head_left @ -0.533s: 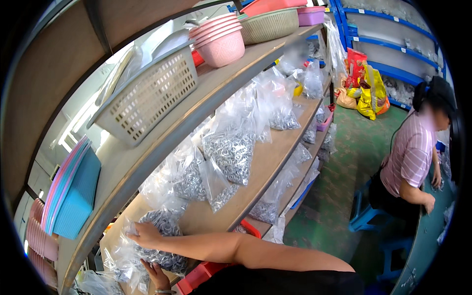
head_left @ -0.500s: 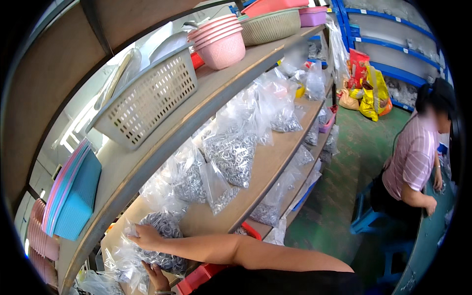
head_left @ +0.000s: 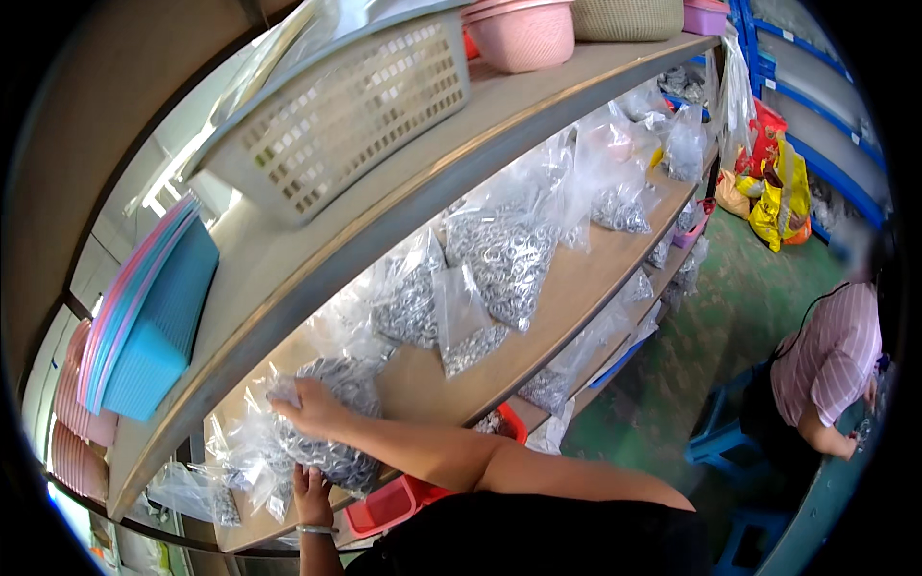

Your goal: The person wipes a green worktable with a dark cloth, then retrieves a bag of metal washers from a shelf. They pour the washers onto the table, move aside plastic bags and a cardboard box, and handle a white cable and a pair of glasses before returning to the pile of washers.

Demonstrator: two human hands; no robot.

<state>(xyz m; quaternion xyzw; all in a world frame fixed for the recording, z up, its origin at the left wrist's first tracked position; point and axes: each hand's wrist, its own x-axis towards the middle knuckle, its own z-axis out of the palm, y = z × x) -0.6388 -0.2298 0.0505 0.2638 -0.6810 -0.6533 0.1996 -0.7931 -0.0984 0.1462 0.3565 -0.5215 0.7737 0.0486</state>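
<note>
Item: clear plastic bag of small silvery metal rings [head_left: 331, 422], lying at the near end of the middle wooden shelf [head_left: 567, 288], bulging and crinkled. I am pressing my right hand [head_left: 309, 408] flat on its top, fingers spread and curled over the film, not closed round it. My left hand [head_left: 312, 494] (a thin bangle at the wrist) is coming up under the bag's lower edge, fingers lifted against it; how firmly it is gripping I cannot tell.

Step, as I am judging it: I am gathering the bag at the shelf's lip, before any lift. The next move is calling for a two-handed hold, since the loose rings look heavy and the film slippery.

Around it: more bags of rings [head_left: 499, 264] standing along the same shelf; a red tray [head_left: 384, 504] below; a pale slotted basket [head_left: 336, 115] and pink basins [head_left: 523, 34] on the shelf above; blue and pink lids [head_left: 144, 307] stacked to the left; a seated person in a striped shirt [head_left: 831, 360] working well apart
</note>
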